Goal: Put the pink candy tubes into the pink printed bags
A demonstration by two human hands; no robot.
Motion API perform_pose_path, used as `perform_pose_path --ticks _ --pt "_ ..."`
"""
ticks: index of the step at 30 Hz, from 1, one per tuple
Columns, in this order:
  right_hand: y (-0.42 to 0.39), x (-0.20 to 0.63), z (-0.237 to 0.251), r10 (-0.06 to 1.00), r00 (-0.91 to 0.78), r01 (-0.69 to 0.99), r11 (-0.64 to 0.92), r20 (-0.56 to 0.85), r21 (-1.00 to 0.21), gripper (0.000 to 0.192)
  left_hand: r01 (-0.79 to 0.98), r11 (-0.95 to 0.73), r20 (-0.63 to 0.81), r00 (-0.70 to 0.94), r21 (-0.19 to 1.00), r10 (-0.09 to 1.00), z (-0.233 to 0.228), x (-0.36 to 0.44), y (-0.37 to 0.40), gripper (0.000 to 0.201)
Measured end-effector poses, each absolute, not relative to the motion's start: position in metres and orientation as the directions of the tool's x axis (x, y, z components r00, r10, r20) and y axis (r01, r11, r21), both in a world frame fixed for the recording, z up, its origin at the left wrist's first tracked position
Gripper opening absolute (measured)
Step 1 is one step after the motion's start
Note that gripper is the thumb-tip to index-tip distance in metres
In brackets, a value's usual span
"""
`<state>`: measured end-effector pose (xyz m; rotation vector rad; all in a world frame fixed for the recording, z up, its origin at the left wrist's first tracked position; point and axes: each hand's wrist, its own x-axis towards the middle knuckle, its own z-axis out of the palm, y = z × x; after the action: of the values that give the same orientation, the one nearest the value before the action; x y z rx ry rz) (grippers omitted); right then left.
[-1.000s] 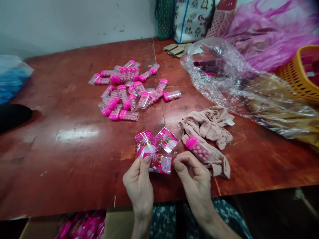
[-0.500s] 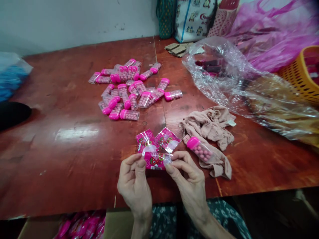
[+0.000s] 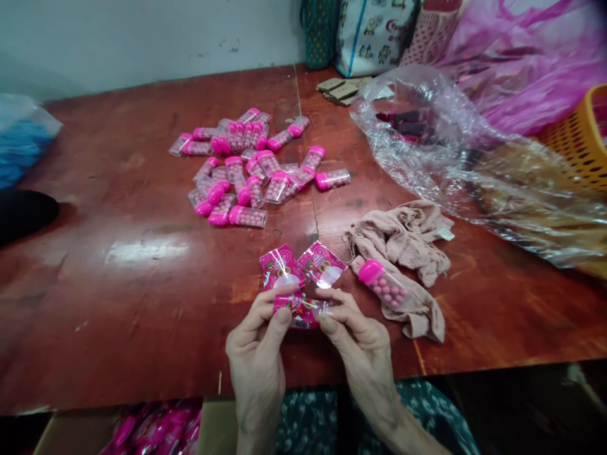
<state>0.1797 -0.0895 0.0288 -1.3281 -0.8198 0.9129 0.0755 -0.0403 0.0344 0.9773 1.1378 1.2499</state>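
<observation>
Between both hands, over the table's near side, is a shiny pink printed plastic sleeve (image 3: pixel 300 311) with a clear right part. My left hand (image 3: pixel 260 347) pinches its left end between thumb and fingers. My right hand (image 3: pixel 363 344) pinches the clear right end. Just beyond the fingertips, two more pink sleeves, a left one (image 3: pixel 279 264) and a right one (image 3: pixel 323 262), lie flat on the table. To the right, a clear bottle of pink candy balls with a pink cap (image 3: pixel 386 285) rests on a crumpled beige cloth (image 3: pixel 403 237).
Farther back lies a pile of similar pink-capped candy bottles (image 3: pixel 256 167). Clear plastic sheeting (image 3: pixel 427 170), a pink bag (image 3: pixel 516 69) and a yellow basket (image 3: pixel 576 148) fill the right side. Below the table edge stands a cardboard box (image 3: pixel 215 430) containing pink packets. A blue-filled bag (image 3: pixel 23 142) sits left.
My left fingers have shifted right along the sleeve, and both hands are slightly closer together. The sleeve looks more bent. The camera view has shifted a little.
</observation>
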Motion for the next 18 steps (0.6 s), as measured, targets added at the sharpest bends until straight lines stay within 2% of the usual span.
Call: perform_pose_path --ticks 5,7,12,15,18 --pt "-0.085 0.175 0.040 0.877 0.454 0.031 0.162 0.159 -0.986 0.016 -0.331 0.250 -0.289 -0.074 0.910 0.954 0.044 0.080 -0.044 0.011" --pt "-0.086 0.176 0.043 0.862 0.473 0.031 0.192 0.184 -0.981 0.014 -0.352 0.292 -0.336 -0.070 0.889 0.939 0.046 0.079 -0.044 0.013" --pt "-0.096 0.187 0.042 0.821 0.564 -0.061 0.151 0.091 -0.987 0.018 -0.359 0.186 -0.271 -0.204 0.915 0.941 0.042 0.065 -0.034 0.013" --pt "-0.097 0.190 0.042 0.847 0.503 0.043 0.173 0.171 -0.984 0.018 -0.326 0.153 -0.233 -0.221 0.933 0.947 0.041 0.058 -0.031 0.013" --pt "-0.093 0.186 0.045 0.885 0.384 0.210 0.195 0.264 -0.958 0.016 -0.327 0.211 -0.273 -0.157 0.921 0.949 0.044 0.062 -0.034 0.015"
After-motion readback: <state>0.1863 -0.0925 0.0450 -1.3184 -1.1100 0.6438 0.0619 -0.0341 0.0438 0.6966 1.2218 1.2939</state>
